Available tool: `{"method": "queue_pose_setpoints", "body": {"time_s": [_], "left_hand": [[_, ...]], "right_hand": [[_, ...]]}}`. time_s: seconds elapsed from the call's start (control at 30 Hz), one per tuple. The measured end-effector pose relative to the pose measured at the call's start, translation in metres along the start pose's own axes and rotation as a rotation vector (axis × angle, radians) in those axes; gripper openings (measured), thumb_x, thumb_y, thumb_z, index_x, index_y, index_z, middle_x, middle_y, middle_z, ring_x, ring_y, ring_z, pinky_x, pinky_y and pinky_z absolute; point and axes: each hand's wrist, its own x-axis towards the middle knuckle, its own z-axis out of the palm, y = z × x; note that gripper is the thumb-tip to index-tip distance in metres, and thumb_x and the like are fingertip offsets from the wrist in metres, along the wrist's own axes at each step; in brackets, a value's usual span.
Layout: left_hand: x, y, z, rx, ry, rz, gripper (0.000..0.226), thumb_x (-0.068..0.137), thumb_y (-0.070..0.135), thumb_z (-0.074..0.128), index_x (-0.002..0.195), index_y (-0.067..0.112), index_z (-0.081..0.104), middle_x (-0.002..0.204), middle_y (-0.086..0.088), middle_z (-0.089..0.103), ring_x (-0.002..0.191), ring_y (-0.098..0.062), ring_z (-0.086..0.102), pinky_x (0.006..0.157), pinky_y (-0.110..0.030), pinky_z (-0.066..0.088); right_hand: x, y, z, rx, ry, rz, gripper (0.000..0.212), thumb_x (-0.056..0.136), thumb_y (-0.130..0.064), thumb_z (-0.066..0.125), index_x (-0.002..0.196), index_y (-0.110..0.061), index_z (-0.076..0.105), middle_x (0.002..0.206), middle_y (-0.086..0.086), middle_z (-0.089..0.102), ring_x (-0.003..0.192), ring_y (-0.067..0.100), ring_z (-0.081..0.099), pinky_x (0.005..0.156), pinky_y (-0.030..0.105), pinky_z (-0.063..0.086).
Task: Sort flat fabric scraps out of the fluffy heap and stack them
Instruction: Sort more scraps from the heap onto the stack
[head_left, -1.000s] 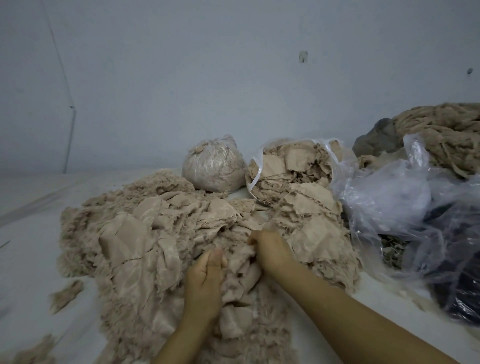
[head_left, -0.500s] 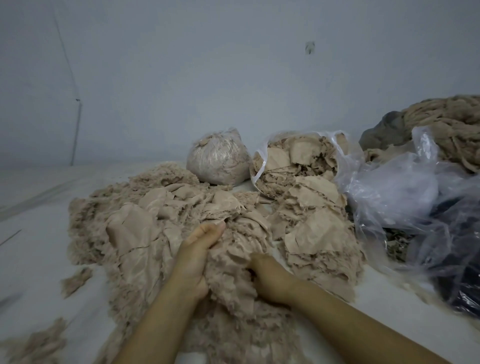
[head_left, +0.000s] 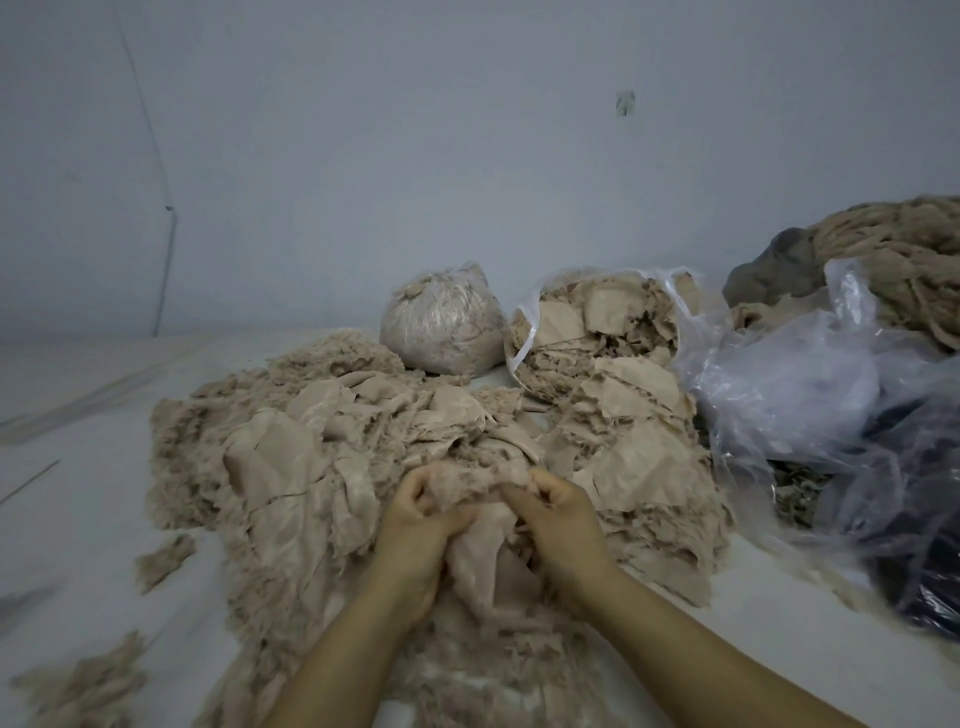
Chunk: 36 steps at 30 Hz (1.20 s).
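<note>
Since half a second ago the left hand, which lay stretched over the heap, has drawn back and curled, and the right hand has come up from lower in the fabric to meet it. We now have both hands close together at about 6 o'clock of the heap, knuckles up, each clamped on the same scrap.

We note the scrap hangs between the two fists and drapes toward us, its upper edge still tangled in fluff. We judge the two-handed grip serves to pull the flat piece taut and tease it free of the fibres clinging to it; a single hand would likely drag fluff along.

The stack of flat scraps lies at 3 o'clock of the hands, just beside the heap and touching it. We read this placement as convenient: a short reach for the right hand.

Behind the stack, at 1 o'clock, an open bag holds more scraps; a tied bag of fluff stands at 12 o'clock. Loose plastic sits farther right.

Step in hand: separating one scrap. Much of the heap remains unsorted.
</note>
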Motion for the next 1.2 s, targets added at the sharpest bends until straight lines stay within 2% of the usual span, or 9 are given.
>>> {"method": "queue_pose_setpoints", "body": {"time_s": [0.13, 0.27, 0.47, 0.53, 0.6, 0.73, 0.9, 1.07, 1.2], "left_hand": [[0.005, -0.001, -0.007, -0.017, 0.166, -0.016, 0.033, 0.084, -0.015, 0.049, 0.105, 0.008, 0.062, 0.088, -0.011, 0.072, 0.077, -0.023, 0.069, 0.058, -0.030, 0.055], [0.001, -0.006, 0.003, -0.097, 0.017, -0.090, 0.025, 0.092, 0.024, 0.058, 0.110, 0.007, 0.060, 0.107, -0.017, 0.068, 0.095, -0.028, 0.066, 0.082, -0.041, 0.053], [0.007, 0.000, 0.006, 0.223, 0.300, 0.175, 0.023, 0.098, 0.017, 0.046, 0.107, 0.004, 0.063, 0.098, -0.013, 0.069, 0.091, -0.027, 0.066, 0.081, -0.039, 0.054], [0.004, 0.001, 0.007, 0.249, 0.195, 0.211, 0.022, 0.099, 0.016, 0.043, 0.099, 0.009, 0.064, 0.093, -0.010, 0.070, 0.087, -0.025, 0.067, 0.076, -0.033, 0.055], [0.002, -0.002, 0.009, 0.276, 0.077, 0.237, 0.019, 0.098, 0.014, 0.044, 0.098, 0.012, 0.063, 0.088, -0.005, 0.070, 0.082, -0.012, 0.067, 0.070, -0.023, 0.053], [0.016, -0.013, -0.001, 0.554, 0.120, 0.293, 0.020, 0.097, 0.010, 0.039, 0.091, 0.017, 0.057, 0.067, -0.002, 0.055, 0.054, -0.013, 0.050, 0.052, -0.027, 0.040], [0.025, -0.012, -0.019, 0.283, 0.235, 0.145, 0.023, 0.099, 0.005, 0.036, 0.106, 0.001, 0.057, 0.061, -0.004, 0.051, 0.039, -0.009, 0.044, 0.038, -0.021, 0.034], [0.010, -0.004, 0.003, 0.042, -0.158, -0.148, 0.033, 0.089, 0.044, 0.055, 0.088, 0.018, 0.074, 0.087, -0.007, 0.074, 0.079, -0.019, 0.071, 0.061, -0.028, 0.057], [0.011, -0.004, 0.009, 0.014, 0.016, -0.022, 0.022, 0.094, 0.020, 0.054, 0.081, 0.004, 0.061, 0.045, 0.000, 0.054, 0.033, -0.007, 0.045, 0.032, -0.015, 0.033]], "right_hand": [[-0.002, 0.001, -0.003, 0.140, 0.025, 0.067, 0.039, 0.097, -0.029, 0.053, 0.064, -0.008, 0.052, 0.054, 0.002, 0.045, 0.044, 0.011, 0.047, 0.046, 0.023, 0.042], [-0.005, 0.003, 0.001, 0.099, -0.017, 0.072, 0.038, 0.098, -0.032, 0.050, 0.074, -0.003, 0.053, 0.063, 0.012, 0.046, 0.053, 0.018, 0.045, 0.047, 0.023, 0.040], [-0.007, 0.002, 0.001, 0.170, 0.051, 0.098, 0.042, 0.097, -0.036, 0.048, 0.076, 0.000, 0.054, 0.063, 0.010, 0.046, 0.054, 0.020, 0.045, 0.050, 0.027, 0.037], [-0.008, -0.003, 0.000, 0.177, -0.081, 0.112, 0.040, 0.094, -0.043, 0.053, 0.089, -0.005, 0.066, 0.079, 0.015, 0.067, 0.071, 0.022, 0.066, 0.064, 0.030, 0.052], [-0.007, -0.005, 0.001, 0.085, -0.127, 0.128, 0.041, 0.088, -0.042, 0.063, 0.104, -0.004, 0.066, 0.101, 0.023, 0.068, 0.090, 0.031, 0.068, 0.074, 0.038, 0.052], [-0.005, -0.004, 0.005, 0.130, -0.013, 0.154, 0.019, 0.093, -0.013, 0.059, 0.098, 0.005, 0.065, 0.096, 0.026, 0.069, 0.074, 0.022, 0.068, 0.062, 0.027, 0.054], [-0.001, -0.001, -0.007, 0.092, 0.097, 0.132, 0.021, 0.096, -0.018, 0.055, 0.093, 0.000, 0.066, 0.085, 0.017, 0.070, 0.080, 0.022, 0.064, 0.073, 0.032, 0.050], [-0.007, -0.005, 0.004, 0.175, -0.010, 0.057, 0.019, 0.096, -0.014, 0.054, 0.097, 0.002, 0.064, 0.089, 0.020, 0.071, 0.079, 0.028, 0.068, 0.071, 0.033, 0.056], [-0.011, -0.002, 0.003, 0.213, 0.013, -0.022, 0.019, 0.098, -0.012, 0.048, 0.092, -0.001, 0.062, 0.070, -0.001, 0.071, 0.064, 0.010, 0.067, 0.054, 0.017, 0.050]]}}
